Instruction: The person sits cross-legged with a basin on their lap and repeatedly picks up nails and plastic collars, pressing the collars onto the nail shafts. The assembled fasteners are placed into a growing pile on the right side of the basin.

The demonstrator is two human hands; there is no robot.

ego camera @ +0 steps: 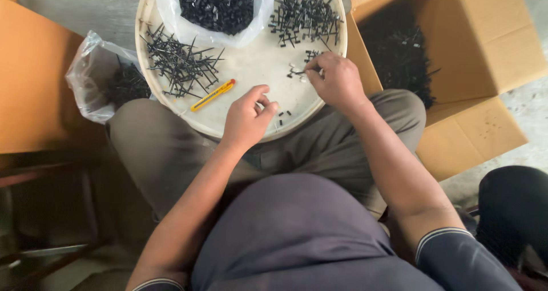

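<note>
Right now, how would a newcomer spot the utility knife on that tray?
Start at the round cream tray on the person's lap. Below the loose pile of black pins on its left side, just left of the left hand, lies the utility knife. It is the only yellow and orange thing there; everything around it is black.

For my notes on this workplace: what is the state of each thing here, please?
Left hand: fingers pinched, above tray.
Right hand: pinching small black parts.
Round tray: on lap, holding part piles.
Yellow utility knife: lying flat on the tray.
Cardboard box: open, with black parts.
</note>
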